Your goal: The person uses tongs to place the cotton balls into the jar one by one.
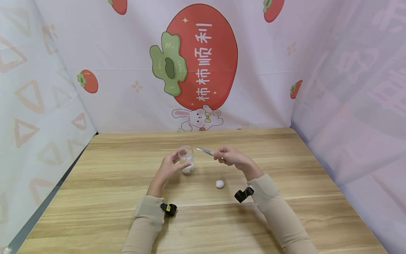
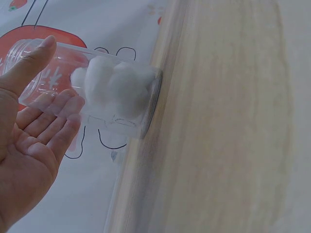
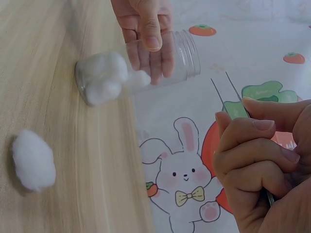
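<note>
A clear jar [image 1: 186, 159] without a lid stands upright on the table, with several white cotton balls [image 2: 114, 85] in its lower part. My left hand [image 1: 169, 166] holds it from the left, thumb on the near side and fingers round the far side. To the right of the jar, my right hand [image 1: 229, 157] pinches metal tweezers [image 1: 204, 151] between thumb and fingers. Their tips point left toward the jar's mouth, apart from it, and the right wrist view shows the two prongs spread with nothing between them. One loose cotton ball [image 1: 220, 183] lies on the table below the right hand.
The wooden table [image 1: 104, 183] carries the jar and the loose cotton ball. A printed cloth [image 1: 127, 106] with persimmons and a rabbit hangs behind its back edge, and further cloths hang at both sides. A small black camera sits on each wrist.
</note>
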Demonstrator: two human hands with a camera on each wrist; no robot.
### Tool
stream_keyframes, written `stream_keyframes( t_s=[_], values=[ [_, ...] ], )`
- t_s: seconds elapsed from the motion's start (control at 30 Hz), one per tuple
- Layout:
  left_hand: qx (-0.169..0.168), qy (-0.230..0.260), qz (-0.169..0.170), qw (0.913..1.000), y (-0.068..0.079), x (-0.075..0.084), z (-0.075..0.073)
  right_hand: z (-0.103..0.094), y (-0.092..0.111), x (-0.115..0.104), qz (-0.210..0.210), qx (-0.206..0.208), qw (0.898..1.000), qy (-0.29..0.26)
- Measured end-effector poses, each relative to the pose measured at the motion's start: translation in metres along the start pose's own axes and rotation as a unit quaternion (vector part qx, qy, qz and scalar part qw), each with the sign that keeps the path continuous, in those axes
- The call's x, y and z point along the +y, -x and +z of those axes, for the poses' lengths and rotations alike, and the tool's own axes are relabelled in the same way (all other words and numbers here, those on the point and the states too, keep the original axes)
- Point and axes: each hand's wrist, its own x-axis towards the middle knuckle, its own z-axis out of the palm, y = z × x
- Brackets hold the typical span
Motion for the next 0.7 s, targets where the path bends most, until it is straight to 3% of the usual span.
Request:
stream_keyframes(
  t_s=[0.27,0.7],
  values=[
    [0.002,0.008,0.009,0.9999,0.001,0.0,-0.001,-0.004,0.003,0.005,0.005,0.004,1.0,0.009],
    [0.006,0.016,-0.003,0.9998,0.0,-0.001,-0.001,-0.009,0.012,0.012,0.012,-0.006,1.0,0.001]
  ],
)
